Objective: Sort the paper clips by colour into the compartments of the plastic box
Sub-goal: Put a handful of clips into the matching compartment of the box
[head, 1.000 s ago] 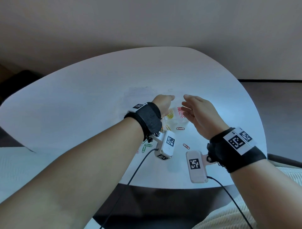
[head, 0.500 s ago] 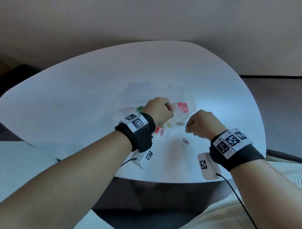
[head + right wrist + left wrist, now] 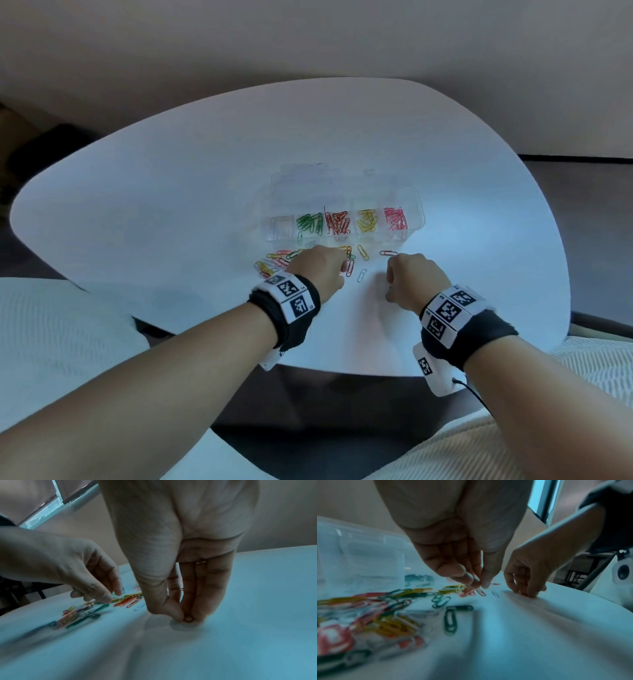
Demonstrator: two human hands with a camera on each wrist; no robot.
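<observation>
Your left hand (image 3: 320, 270) was down at the right edge of the loose paper clips (image 3: 274, 262), thumb and fingers (image 3: 471, 580) drawn together to a point over a red clip (image 3: 480, 592). Whether they had already closed on it I cannot tell; the tips sat just above or on it. The pinch probably suited the job, since a flat wire clip gives you only an edge to catch.

Your right hand (image 3: 416, 279) was at about 3 o'clock from the left, well clear of the pile, thumb and fingertips (image 3: 173, 613) pressed to the white table (image 3: 171, 205) and nipped around something small. It looked like a clip, but it is too hidden to name its colour.

The clear plastic box (image 3: 416, 205) lay at 12 o'clock from both hands, just beyond the loose clips, its lid folded back behind it. Its compartments already held green (image 3: 310, 222), orange-red (image 3: 337, 222), yellow (image 3: 367, 220) and pinkish red (image 3: 395, 217) clips; the leftmost cell (image 3: 281, 226) looked nearly bare. A single red clip (image 3: 388, 253) lay just ahead of your right knuckles.

Judging by the pile left, you were somewhere mid-sort.
</observation>
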